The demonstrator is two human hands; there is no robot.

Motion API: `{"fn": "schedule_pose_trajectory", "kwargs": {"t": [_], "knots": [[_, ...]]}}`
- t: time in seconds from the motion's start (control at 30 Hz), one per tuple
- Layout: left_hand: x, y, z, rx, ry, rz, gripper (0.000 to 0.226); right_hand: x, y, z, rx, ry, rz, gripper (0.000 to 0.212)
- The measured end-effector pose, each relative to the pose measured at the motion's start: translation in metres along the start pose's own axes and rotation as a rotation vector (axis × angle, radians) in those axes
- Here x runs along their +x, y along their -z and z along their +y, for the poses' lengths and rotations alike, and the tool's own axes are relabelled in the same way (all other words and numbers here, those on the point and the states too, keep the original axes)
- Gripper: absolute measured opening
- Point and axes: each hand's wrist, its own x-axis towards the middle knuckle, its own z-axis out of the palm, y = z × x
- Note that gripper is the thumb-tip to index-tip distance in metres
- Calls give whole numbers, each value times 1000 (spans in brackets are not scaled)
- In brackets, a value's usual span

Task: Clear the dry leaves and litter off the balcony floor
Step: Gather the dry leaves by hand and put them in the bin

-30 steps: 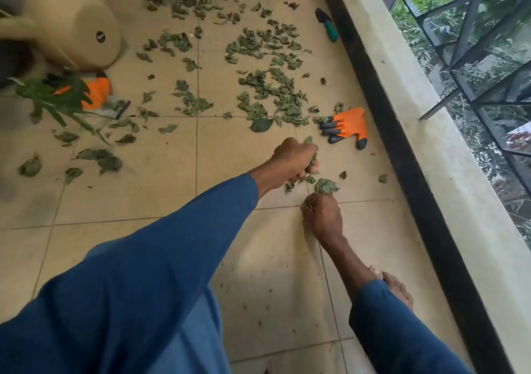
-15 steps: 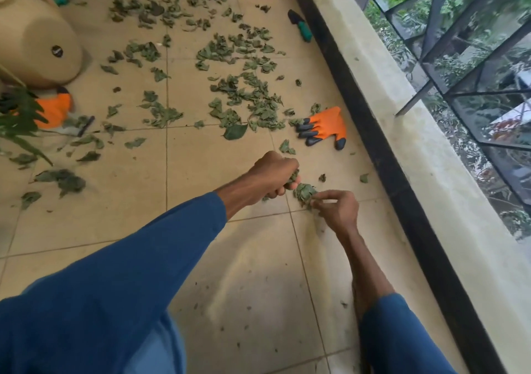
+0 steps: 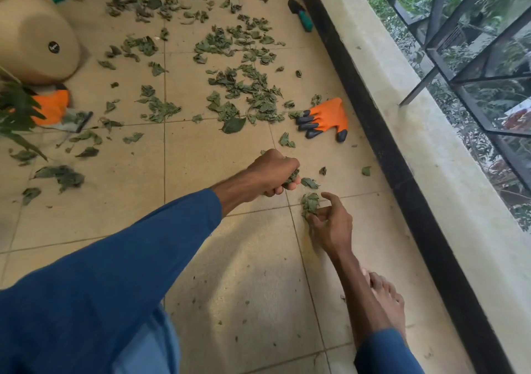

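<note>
Head view: you are looking down on a tiled floor (image 3: 230, 273), with both blue-sleeved arms reaching forward.
Left hand (image 3: 273, 172): knuckles up, clenched in a fist round a wad (image 3: 291, 176) of dry leaves that pokes out on the thumb side. Your arm runs straight in from the lower left.
Right hand (image 3: 330, 225): low at the floor, thumb and curled fingers pinching a clump (image 3: 310, 204). Your index finger is lifted clear of it.
Clump: its long axis runs away from you, near end in your fingers and free end pointing toward your left fist.
Leaf (image 3: 309, 183): flat on the tile between your hands, just beside the fist.
Bits (image 3: 365, 170): two small scraps lie near the ledge (image 3: 416, 132).
Foot (image 3: 388, 301): bare, behind your right forearm.
Glove (image 3: 324, 119): orange, dark fingertips pointing left, beyond your fist.
Litter (image 3: 244, 86): leaves lie thickly across the far tiles.
Pot (image 3: 34, 43): on its side, far left.
</note>
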Motion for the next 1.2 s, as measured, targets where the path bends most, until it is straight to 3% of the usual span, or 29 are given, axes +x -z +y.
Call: {"fn": "schedule_pose_trajectory", "kwargs": {"t": [0.07,0.17,0.4,0.5,0.63,0.77,0.93,1.1,1.2], "knots": [[-2,0,0,8,-6,-10,32,5,3,6,-51,16,-66,62],[-3,0,-1,28,-6,-19,32,12,0,6,-165,46,-131,47],[-6,6,-5,35,-3,-33,31,23,-5,5,-437,248,-15,26],[-5,9,-6,26,8,-32,31,23,-2,-5,-359,233,-94,15],[-3,12,-5,14,8,-22,31,28,4,-9,-187,223,-68,15],[-4,12,-3,16,4,-27,31,49,13,-11,-178,179,-67,32],[-5,14,-3,18,14,-22,34,77,16,-28,-366,245,-175,21],[-5,15,-2,0,25,-14,34,87,6,-39,-588,378,-123,9],[-8,15,-1,0,29,-15,34,75,-9,-37,-586,399,-173,10]]}}
